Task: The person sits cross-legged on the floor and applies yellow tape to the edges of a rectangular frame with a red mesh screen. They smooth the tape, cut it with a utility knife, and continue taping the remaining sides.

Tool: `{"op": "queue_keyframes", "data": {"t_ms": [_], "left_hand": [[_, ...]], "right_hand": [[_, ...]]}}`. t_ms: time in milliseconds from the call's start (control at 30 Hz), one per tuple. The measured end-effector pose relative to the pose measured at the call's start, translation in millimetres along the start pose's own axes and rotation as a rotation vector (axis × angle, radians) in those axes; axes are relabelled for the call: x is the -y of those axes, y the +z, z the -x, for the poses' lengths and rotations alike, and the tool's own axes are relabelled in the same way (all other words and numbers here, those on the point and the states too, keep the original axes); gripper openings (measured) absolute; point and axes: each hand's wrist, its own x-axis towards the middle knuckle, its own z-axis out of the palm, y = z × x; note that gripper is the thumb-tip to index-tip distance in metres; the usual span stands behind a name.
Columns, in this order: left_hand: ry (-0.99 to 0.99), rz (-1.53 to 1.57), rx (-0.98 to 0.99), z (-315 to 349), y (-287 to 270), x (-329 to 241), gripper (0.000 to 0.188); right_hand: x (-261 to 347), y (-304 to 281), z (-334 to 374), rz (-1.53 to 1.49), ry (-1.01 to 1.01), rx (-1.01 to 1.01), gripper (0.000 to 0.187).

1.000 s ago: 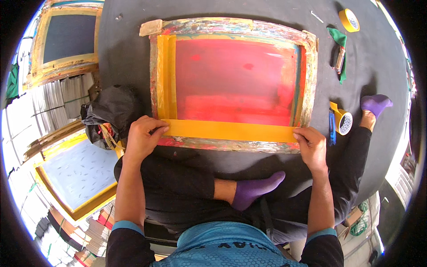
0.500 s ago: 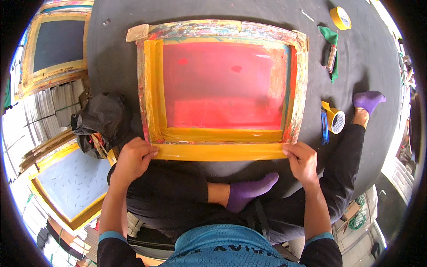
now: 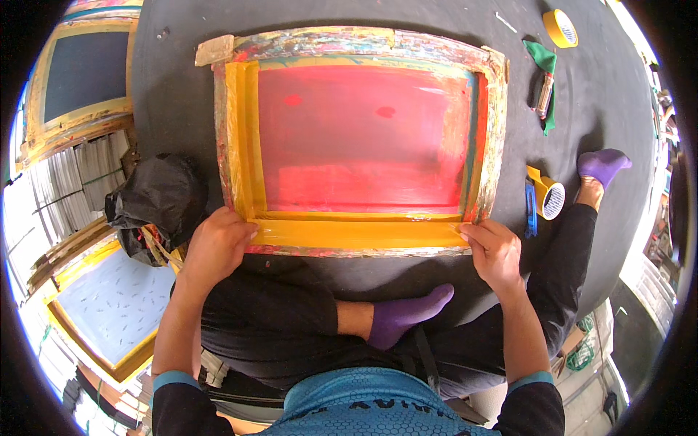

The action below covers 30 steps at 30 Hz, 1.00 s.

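Note:
In front of me on the black surface lies a paint-stained wooden screen-printing frame [image 3: 349,42] with a red-smeared mesh [image 3: 356,138]. A wide strip of yellow tape [image 3: 356,234] stretches along its near bar. My left hand [image 3: 222,243] pinches the strip's left end at the frame's near left corner. At the near right corner my right hand [image 3: 493,251] pinches the other end. The strip lies over the near bar's inner part, with the bar's stained front edge showing below it. Whether it is stuck down cannot be made out. Older yellow tape lines the frame's left side.
To the right lie a yellow tape roll [image 3: 550,200], a blue cutter [image 3: 531,208], a green cloth [image 3: 542,58] and another tape roll [image 3: 560,29]. A black plastic bag [image 3: 163,196] sits at left, near more frames [image 3: 81,80]. My purple-socked feet [image 3: 411,316] rest close by.
Both hands have carried the tape strip slightly away from me, from the frame's near edge onto its near bar. The bar's front edge now shows below the tape. The frame appears shifted slightly.

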Motion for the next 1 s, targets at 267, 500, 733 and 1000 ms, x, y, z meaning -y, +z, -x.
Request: {"op": "queue_keyframes", "data": {"t_ms": [267, 500, 733, 1000], "left_hand": [[0.009, -0.082, 0.120, -15, 0, 2, 0.014], [-0.059, -0.128, 0.250, -24, -9, -5, 0.016], [-0.061, -0.237, 0.379, -29, -8, -7, 0.018], [-0.052, -0.307, 0.433, -35, -8, -11, 0.018]], "right_hand": [[-6, 3, -7, 0.177, -0.106, 0.087, 0.015], [0, 1, -14, 0.256, -0.130, 0.199, 0.019], [3, 0, -22, 0.342, -0.113, 0.337, 0.015], [8, -2, -30, 0.336, -0.042, 0.477, 0.017]]}}
